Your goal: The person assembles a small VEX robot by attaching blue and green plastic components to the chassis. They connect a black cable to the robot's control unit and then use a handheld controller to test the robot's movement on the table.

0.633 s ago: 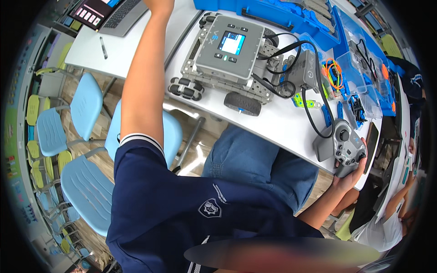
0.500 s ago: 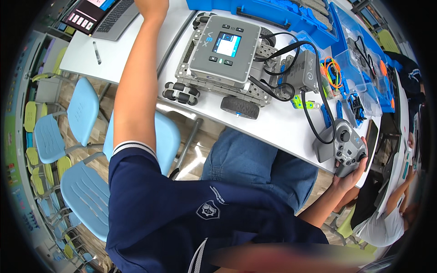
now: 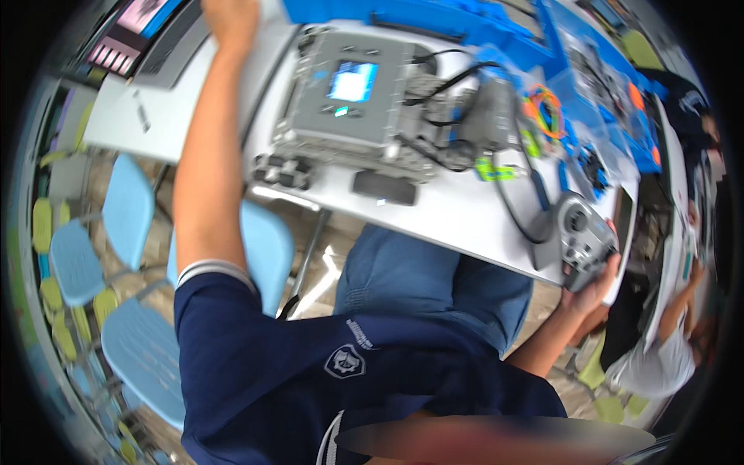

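Observation:
My right hand [image 3: 595, 290] grips the right end of a grey game controller [image 3: 587, 240] at the table's front right edge. A black cable links the controller to a grey box-shaped unit [image 3: 494, 116] on the wheeled robot [image 3: 422, 159]. On top of that robot sits a flat grey control unit with a lit screen [image 3: 353, 81]. My left arm reaches far forward past the robot's left side. The left hand [image 3: 231, 23] is at the top edge beside the laptop [image 3: 167, 50]; its fingers are blurred and partly cut off.
A large blue storage bin [image 3: 422, 22] lines the table's back. Clear plastic boxes [image 3: 593, 116], an orange cable coil [image 3: 546, 108] and small green parts [image 3: 496, 169] lie at the right. A pen [image 3: 142, 112] rests at the left. Blue chairs [image 3: 136, 356] stand left; another person [image 3: 655, 364] sits at far right.
The whole view has shifted slightly and blurred, with the table and robot now further left. My left hand has moved a little toward the laptop's side. The right hand keeps hold of the controller.

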`<state>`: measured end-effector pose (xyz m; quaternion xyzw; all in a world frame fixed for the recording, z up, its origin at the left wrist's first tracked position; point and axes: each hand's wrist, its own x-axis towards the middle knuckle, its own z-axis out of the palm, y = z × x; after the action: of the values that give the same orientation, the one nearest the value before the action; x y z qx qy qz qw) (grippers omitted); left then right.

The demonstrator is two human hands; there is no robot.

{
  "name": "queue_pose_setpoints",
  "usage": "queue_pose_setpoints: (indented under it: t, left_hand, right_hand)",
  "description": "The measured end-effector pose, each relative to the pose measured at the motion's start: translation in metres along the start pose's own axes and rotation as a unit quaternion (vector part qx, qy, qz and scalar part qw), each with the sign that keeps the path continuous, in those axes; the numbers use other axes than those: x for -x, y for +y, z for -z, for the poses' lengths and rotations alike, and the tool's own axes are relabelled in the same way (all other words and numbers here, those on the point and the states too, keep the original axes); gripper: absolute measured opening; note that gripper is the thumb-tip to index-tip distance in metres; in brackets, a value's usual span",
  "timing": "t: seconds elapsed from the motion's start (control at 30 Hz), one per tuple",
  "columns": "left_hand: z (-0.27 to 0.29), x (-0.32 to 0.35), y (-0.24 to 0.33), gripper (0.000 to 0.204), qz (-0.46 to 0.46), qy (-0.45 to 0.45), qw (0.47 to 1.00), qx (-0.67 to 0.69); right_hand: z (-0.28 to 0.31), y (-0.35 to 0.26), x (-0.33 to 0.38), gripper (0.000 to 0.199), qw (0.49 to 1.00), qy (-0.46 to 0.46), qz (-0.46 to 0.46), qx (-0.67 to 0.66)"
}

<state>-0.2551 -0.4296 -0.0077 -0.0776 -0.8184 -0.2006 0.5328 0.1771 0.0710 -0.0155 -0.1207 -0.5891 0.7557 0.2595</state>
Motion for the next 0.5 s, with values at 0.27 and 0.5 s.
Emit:
queue_pose_setpoints:
  t: [0.27, 0.5]
  left_hand:
    - [-0.024, 0.003, -0.049, 0.042, 0.052, -0.07, 0.992, 0.097]
    - [-0.029, 0.012, -0.06, 0.024, 0.015, -0.121, 0.985, 0.12]
  right_hand:
    - [-0.013, -0.008, 0.005, 0.05, 0.999, -0.002, 0.021, -0.049]
    - [-0.016, -0.011, 0.004, 0.042, 0.994, -0.022, -0.013, -0.106]
